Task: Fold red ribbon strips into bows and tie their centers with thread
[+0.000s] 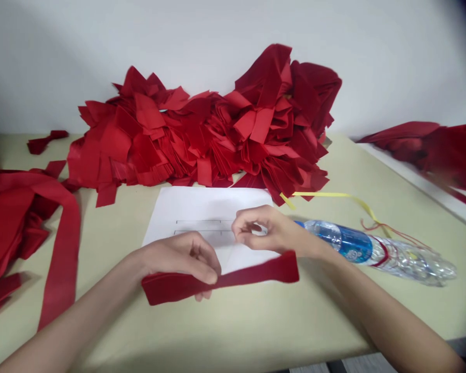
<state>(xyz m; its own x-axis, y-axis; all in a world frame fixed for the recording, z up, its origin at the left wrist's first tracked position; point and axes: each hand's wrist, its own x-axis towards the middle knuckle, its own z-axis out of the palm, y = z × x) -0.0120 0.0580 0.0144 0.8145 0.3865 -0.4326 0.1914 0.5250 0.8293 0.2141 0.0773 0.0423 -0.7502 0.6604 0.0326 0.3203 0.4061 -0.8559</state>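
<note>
My left hand (182, 256) pinches a dark red ribbon strip (260, 273) at its narrowed middle, with the thumb in front. Both wider ends of the strip stick out sideways, the left one below my hand. To the upper right, my right hand (272, 228) is closed in a pinch, apart from the strip. Whatever its fingertips hold, if anything, is too small to make out. Beneath both hands lies a white paper sheet (202, 204) with ruled black lines on it.
A big heap of folded red ribbon pieces (202, 134) stands against the wall. Long red strips (62, 243) lie at the left. On the right are a plastic bottle (345, 241) with red thread around it, a yellow ribbon (334, 195) and more red strips (431, 150).
</note>
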